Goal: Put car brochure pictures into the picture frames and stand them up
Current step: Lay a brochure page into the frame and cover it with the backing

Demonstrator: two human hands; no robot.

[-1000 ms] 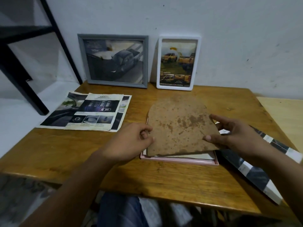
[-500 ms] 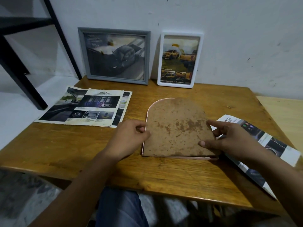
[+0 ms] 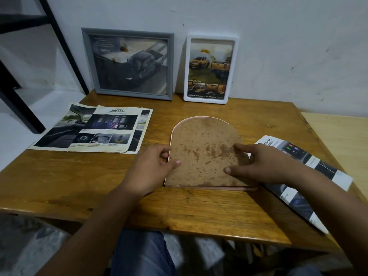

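1. Your left hand (image 3: 153, 168) is at the left edge of the brown back board (image 3: 205, 154). Its thumb lies on top of the board and its fingers curl at the edge, so it pinches that side.
2. Your right hand (image 3: 264, 164) rests on the right side of the board. Its fingers are spread out fairly straight and press down on the top.
3. The back board sits between your two hands. It has a round top and a flat bottom, and it has dark spots on it.
4. The board lies in a pink frame (image 3: 219, 188) that is face down on the wooden table (image 3: 179, 212). You can see only a thin pink rim around the board.
5. You cannot tell if a picture is under the board.
6. Past your left hand, two loose brochure pages (image 3: 93, 130) lie flat on the table.
7. Under your right arm, a folded brochure (image 3: 310, 172) lies flat, just beside the pink frame.
8. Far past your hands, a grey frame (image 3: 129, 63) stands against the white wall (image 3: 278, 46). It holds a picture of a dark car.
9. Next to it, on the right, a white frame (image 3: 211, 68) stands up too. It holds a picture of yellow trucks.
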